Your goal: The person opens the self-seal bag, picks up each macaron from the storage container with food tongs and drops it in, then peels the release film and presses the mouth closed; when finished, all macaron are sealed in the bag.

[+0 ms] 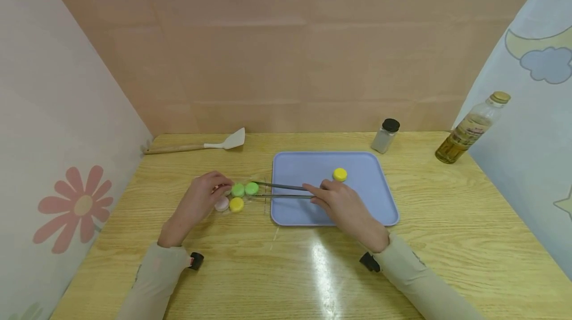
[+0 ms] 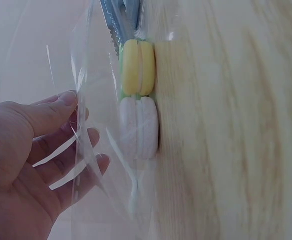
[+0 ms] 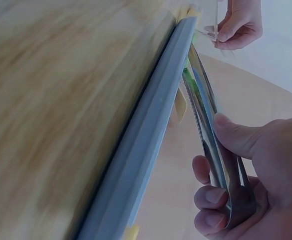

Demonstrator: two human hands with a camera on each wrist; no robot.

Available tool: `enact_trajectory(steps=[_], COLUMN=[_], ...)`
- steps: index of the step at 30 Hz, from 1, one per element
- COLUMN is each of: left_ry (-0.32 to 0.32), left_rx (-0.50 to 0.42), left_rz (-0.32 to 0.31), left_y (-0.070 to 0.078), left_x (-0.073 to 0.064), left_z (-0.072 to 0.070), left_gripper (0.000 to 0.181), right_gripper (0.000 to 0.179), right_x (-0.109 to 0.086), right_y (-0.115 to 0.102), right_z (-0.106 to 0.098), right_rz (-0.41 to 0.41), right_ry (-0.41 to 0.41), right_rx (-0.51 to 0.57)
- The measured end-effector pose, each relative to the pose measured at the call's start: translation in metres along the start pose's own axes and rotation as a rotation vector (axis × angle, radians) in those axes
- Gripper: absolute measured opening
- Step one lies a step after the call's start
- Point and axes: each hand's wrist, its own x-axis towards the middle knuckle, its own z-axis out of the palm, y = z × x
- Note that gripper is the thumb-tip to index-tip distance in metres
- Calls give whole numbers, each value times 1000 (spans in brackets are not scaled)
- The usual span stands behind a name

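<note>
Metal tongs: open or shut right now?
Open: in the head view the metal tongs' arms stand apart, a green macaron between their tips. Cannot tell if gripped.

Nothing legible in any of the three views: no word, brand or number I can read. One printed label: on the bottle (image 1: 464, 134), near the table's (image 1: 456, 225) back right corner. Label (image 1: 467, 129) sits around the bottle's middle, some purplish print, too small and blurred to read. Jar (image 1: 383, 140), near the back edge, left of the bottle: can't make out any lettering on glass or black lid. Black unit (image 1: 197, 261) at the left cuff (image 1: 172, 255): small red patch, too tiny to read. Tongs (image 3: 239, 202) and clear film (image 2: 116, 192): can't make out any marking.
</note>
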Motion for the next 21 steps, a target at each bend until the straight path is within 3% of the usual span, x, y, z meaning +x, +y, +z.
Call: enact_trajectory(steps=[11,21], left_ry=[2,-6], left_rx=[-9,9], left_rz=[6,-9], left_y=[1,2], left_x=[-1,-1], left_z=[0,0], left_gripper=[11,11], right_gripper=[45,42], right_x=[-9,-31], right_y=[2,11], right_z=[-12,-24], right_rz=[-24,12], right_ry=[71,85], right_rx=[-26,-31])
